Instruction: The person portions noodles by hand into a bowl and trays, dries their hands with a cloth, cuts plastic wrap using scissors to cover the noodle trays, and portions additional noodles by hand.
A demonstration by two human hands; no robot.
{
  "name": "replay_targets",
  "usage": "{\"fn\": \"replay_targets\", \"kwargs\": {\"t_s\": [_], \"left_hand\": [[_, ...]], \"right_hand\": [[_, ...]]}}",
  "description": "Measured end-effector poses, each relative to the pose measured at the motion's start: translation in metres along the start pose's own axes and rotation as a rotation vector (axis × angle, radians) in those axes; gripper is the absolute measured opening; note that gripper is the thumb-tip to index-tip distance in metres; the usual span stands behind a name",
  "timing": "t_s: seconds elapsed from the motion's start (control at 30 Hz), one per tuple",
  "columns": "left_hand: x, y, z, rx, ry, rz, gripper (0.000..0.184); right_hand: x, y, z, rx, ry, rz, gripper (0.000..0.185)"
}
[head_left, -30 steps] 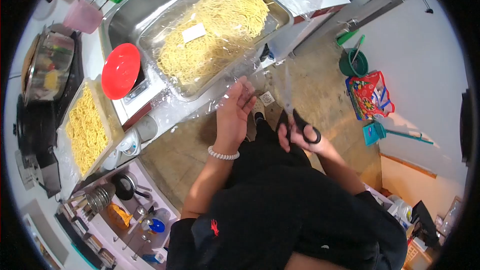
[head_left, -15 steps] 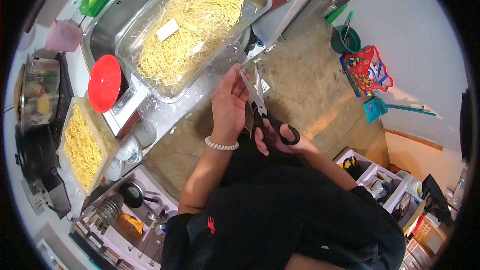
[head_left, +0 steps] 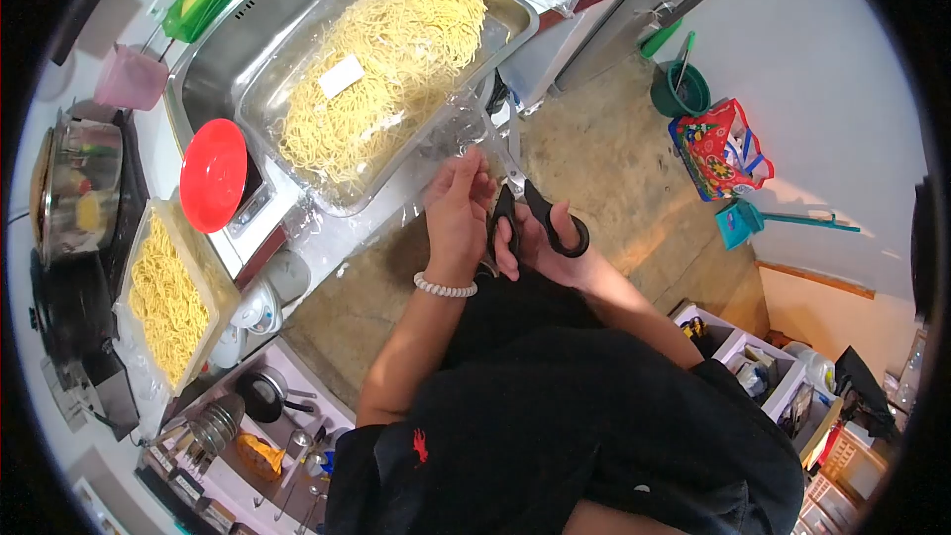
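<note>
My right hand (head_left: 540, 243) grips black-handled scissors (head_left: 514, 178), fingers and thumb through the loops. The blades point away from me, up to the edge of a clear plastic bag (head_left: 458, 121). Close on their left, my left hand (head_left: 459, 203), with a white coiled band at the wrist, has its fingers bent together at the lower edge of that plastic; the exact hold is partly hidden. The bag stretches over yellow noodles (head_left: 386, 59) in a metal tray (head_left: 522, 2), and a small white label (head_left: 342, 76) lies on top.
The tray rests across the sink (head_left: 213, 74). Left of it sit a red bowl (head_left: 213, 175) and a second container of noodles (head_left: 168, 302). A green bucket (head_left: 681, 89), a patterned bag (head_left: 721, 151) and a dustpan (head_left: 740, 223) stand on the floor to the right.
The scissors have turned to point more straight ahead, and their spread blades now look closer together. My left hand sits slightly lower in view, and the whole view has shifted a little.
</note>
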State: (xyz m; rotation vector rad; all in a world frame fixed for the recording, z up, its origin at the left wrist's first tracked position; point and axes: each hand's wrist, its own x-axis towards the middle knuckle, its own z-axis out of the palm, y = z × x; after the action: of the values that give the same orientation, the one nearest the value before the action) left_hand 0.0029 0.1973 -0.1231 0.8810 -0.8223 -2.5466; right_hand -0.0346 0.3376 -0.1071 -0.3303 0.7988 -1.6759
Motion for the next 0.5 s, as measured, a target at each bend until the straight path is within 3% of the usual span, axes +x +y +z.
{"fn": "replay_targets", "kwargs": {"t_s": [0.27,0.37,0.5], "left_hand": [[0.005,0.002,0.011,-0.028,-0.003,-0.043,0.026],[0.011,0.002,0.004,-0.001,-0.122,-0.057,0.026],[0.009,0.009,0.009,0.018,-0.092,-0.055,0.025]], "right_hand": [[0.008,-0.007,-0.002,-0.058,0.029,0.018,0.082],[0.013,-0.006,0.002,-0.027,0.050,-0.036,0.083],[0.018,-0.003,0.006,-0.025,0.120,-0.098,0.082]]}}
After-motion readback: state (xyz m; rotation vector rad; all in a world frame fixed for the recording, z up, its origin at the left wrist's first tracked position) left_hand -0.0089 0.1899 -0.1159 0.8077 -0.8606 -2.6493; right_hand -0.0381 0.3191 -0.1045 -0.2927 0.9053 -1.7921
